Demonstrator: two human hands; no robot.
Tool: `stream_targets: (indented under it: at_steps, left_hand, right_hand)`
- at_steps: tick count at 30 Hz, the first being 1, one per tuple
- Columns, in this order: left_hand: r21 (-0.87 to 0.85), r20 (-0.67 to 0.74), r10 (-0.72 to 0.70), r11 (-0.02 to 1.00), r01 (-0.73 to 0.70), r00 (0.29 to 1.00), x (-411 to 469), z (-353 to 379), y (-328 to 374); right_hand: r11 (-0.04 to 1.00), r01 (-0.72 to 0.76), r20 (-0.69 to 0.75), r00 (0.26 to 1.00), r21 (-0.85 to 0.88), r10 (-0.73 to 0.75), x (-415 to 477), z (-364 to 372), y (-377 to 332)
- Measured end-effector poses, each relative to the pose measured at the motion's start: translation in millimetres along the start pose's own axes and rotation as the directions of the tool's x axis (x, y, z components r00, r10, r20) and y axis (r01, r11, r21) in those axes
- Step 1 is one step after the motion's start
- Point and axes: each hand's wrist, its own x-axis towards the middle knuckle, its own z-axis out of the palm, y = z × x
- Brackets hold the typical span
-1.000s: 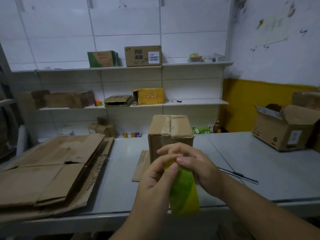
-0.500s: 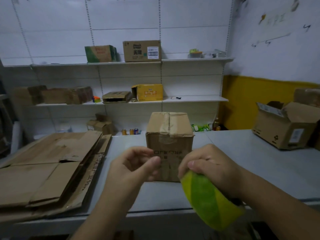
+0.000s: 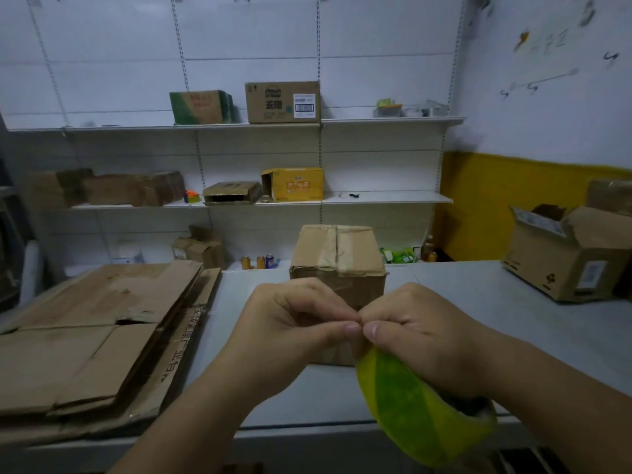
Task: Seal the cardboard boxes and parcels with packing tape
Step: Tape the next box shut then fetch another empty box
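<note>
A small brown cardboard box (image 3: 337,254) stands upright in the middle of the grey table (image 3: 478,302), its top flaps closed with old clear tape along the seam. In front of it my right hand (image 3: 420,336) holds a yellow-green tape roll (image 3: 417,405), which hangs below the hand near the table's front edge. My left hand (image 3: 290,323) is level with it, thumb and forefinger pinched together against my right fingertips at the top of the roll. Whether a tape end is between the fingers is hidden.
Flattened cardboard sheets (image 3: 89,330) are piled on the table's left side. An open brown box (image 3: 567,254) sits at the far right. White wall shelves (image 3: 376,121) behind the table carry several boxes and small cans.
My left hand has moved right from open in front of the box to pinch at the roll's top. The roll stays low in my right hand.
</note>
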Motion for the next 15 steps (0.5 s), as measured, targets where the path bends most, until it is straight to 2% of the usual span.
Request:
stream_targets:
  at_steps: [3, 6, 8, 12, 13, 15]
  left_hand:
    - [0.078, -0.047, -0.050, 0.995, 0.054, 0.998, -2.2, -0.2, -3.5]
    - [0.190, -0.062, -0.097, 0.976, 0.108, 0.993, -3.5, 1.2, -7.1]
    - [0.174, -0.087, -0.097, 0.978, 0.111, 0.991, -2.7, 3.7, -7.1]
    - [0.103, -0.097, -0.155, 0.981, 0.164, 0.983, -1.1, -1.7, -2.5]
    - [0.130, -0.096, -0.166, 0.975, 0.177, 0.981, -0.4, -4.8, -1.8]
    - [0.201, -0.109, -0.187, 0.958, 0.205, 0.976, 1.8, -12.7, -0.9]
  right_hand:
    - [0.994, -0.110, 0.044, 0.993, -0.016, 0.111, 1.1, 1.4, 9.1]
    - [0.987, -0.161, 0.179, 0.970, -0.025, 0.163, 2.8, -7.9, 22.4]
    - [0.989, -0.143, 0.254, 0.959, 0.042, 0.128, 3.7, -16.6, 28.6]
    - [0.985, -0.147, 0.281, 0.952, 0.086, 0.118, 2.2, -34.4, 34.7]
    - [0.976, -0.194, 0.308, 0.939, 0.100, 0.155, 0.4, -37.8, 36.4]
    - [0.918, -0.380, 0.391, 0.866, 0.109, 0.312, -5.4, -46.0, 45.4]
